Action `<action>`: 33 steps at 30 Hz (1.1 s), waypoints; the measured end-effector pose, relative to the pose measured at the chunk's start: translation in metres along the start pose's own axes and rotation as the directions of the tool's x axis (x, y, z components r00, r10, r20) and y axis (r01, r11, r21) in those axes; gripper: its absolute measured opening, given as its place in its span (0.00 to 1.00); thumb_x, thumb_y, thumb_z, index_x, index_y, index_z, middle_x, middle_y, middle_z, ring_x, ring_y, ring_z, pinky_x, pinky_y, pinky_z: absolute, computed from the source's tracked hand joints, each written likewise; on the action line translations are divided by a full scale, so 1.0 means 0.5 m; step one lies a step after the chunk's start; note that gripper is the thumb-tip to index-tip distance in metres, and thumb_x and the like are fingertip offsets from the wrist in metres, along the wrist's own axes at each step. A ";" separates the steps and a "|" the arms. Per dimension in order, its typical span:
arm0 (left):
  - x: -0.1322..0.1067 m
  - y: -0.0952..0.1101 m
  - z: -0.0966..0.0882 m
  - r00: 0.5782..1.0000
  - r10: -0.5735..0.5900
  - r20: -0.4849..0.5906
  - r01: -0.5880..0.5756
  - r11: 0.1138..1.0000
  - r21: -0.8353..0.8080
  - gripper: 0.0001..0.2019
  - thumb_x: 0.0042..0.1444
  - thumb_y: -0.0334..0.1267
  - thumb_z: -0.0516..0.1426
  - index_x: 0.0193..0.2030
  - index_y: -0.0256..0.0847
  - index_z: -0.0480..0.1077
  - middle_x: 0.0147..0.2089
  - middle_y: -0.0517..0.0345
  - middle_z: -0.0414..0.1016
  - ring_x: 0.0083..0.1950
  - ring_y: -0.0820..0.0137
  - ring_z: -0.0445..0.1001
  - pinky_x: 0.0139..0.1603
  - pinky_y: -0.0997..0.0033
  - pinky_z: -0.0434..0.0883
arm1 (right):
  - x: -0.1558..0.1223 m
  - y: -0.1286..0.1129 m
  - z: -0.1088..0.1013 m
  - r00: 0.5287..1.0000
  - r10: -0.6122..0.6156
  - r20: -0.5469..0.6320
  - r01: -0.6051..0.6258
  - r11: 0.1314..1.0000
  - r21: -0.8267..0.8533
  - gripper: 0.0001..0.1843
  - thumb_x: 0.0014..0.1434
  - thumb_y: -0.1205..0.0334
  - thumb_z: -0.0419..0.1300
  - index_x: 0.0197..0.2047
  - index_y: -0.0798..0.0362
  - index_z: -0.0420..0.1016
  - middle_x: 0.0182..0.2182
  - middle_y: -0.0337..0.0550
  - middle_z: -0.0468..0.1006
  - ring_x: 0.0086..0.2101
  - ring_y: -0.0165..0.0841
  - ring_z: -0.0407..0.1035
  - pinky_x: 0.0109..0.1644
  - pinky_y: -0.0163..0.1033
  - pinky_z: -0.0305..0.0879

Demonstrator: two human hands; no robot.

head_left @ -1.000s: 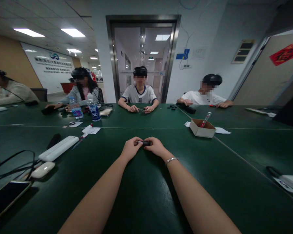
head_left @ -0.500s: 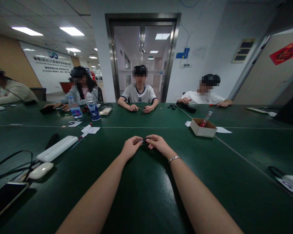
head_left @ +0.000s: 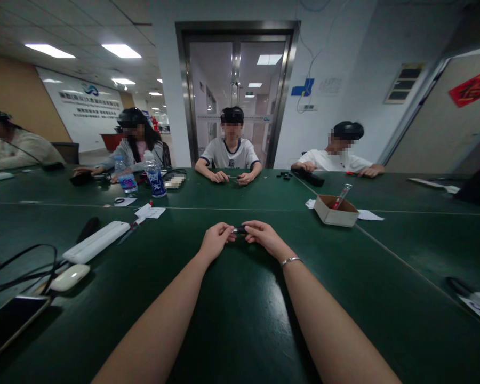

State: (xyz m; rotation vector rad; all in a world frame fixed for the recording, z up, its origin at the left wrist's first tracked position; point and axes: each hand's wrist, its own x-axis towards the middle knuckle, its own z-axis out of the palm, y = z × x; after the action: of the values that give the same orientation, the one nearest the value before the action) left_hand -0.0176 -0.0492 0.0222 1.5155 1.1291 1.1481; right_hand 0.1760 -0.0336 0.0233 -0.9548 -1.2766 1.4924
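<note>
Table [head_left: 232, 309], green: 1. My left hand [head_left: 216, 240] and right hand [head_left: 264, 237]: 2, fingers pinched on opposite ends of 1 black piece [head_left: 239, 231], above the table. Step: 2-handed hold; next move, I judge, calls for steady fingers.

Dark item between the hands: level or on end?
Roughly level: the dark item runs crosswise, pinched between the left hand and right hand. Cannot tell whether it touches the table.
</note>
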 end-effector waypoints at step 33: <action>-0.004 0.008 0.000 0.999 -0.046 0.004 0.045 0.987 0.156 0.24 0.60 0.57 0.49 0.29 0.36 0.70 0.22 0.56 0.73 0.23 0.71 0.71 0.28 0.72 0.67 | -0.005 -0.004 -0.004 0.996 -0.019 0.087 0.020 1.000 -0.009 0.18 0.47 0.66 0.72 0.43 0.54 0.78 0.32 0.39 0.76 0.29 0.26 0.71 0.32 0.29 0.71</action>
State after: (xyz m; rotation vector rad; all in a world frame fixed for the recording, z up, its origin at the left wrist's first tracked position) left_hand -0.0174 -0.0517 0.0258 1.6025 1.2669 1.0428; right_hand 0.1787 -0.0352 0.0248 -0.8892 -1.3531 1.5283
